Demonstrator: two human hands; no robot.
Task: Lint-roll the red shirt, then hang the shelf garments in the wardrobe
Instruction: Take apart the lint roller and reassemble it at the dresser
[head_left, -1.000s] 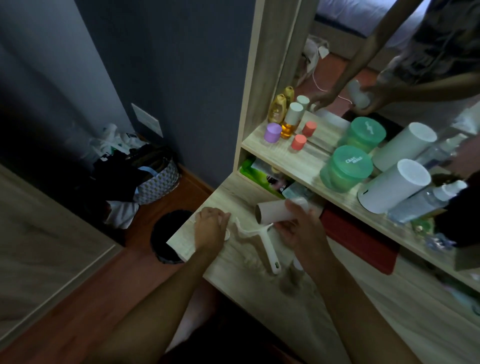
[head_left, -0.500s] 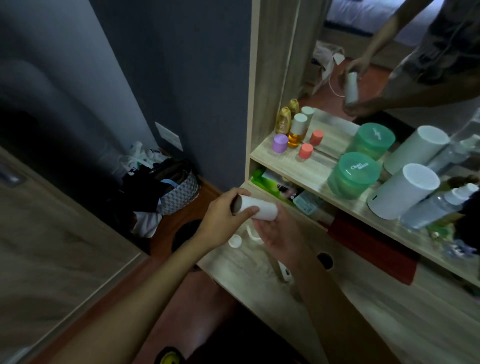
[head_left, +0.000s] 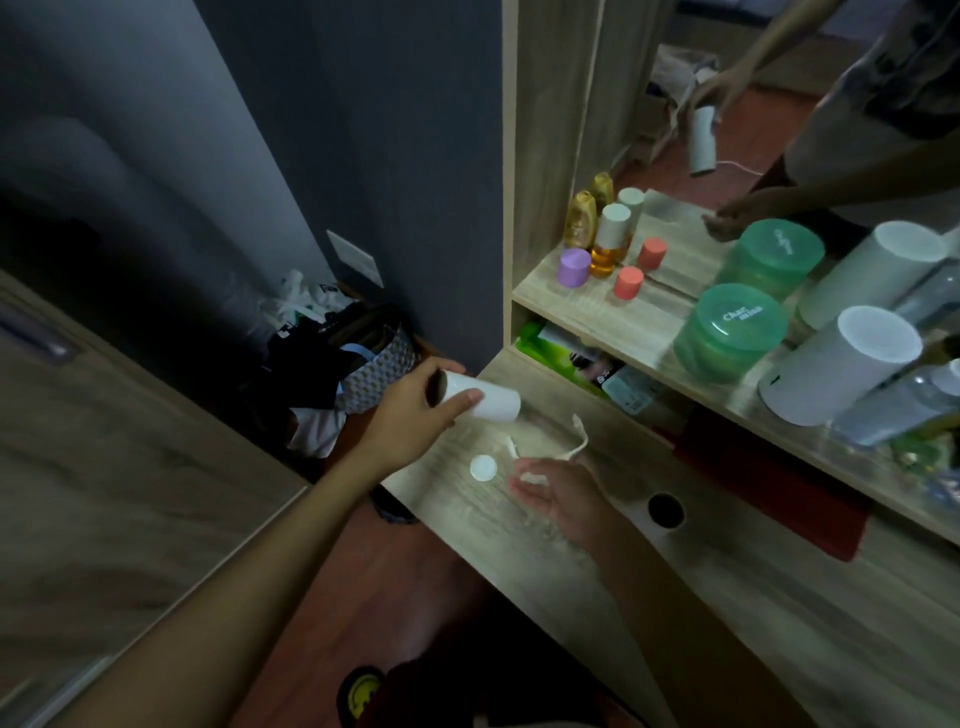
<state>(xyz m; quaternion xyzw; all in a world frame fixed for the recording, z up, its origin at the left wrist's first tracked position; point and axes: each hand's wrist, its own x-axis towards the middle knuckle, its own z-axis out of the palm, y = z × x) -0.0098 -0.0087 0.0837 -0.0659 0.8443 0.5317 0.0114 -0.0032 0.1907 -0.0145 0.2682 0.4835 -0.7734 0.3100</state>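
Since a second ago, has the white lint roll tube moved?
Yes. The white lint roll tube, held by the left hand, has gone left, off the wooden desk toward its left edge.

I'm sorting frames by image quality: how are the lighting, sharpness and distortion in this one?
Head view: dim indoor light, dark shadows along the left wall; wide-angle bending of the shelf edges; the left hand with the roll reads fairly sharp, the right hand slightly smeared; the mirror doubles the bottles.

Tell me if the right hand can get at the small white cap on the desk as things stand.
Probably yes. The right hand hovers open just beside the cap, which lies alone on the bare desk with nothing over it. The left hand holds the roll farther back, out of the way.
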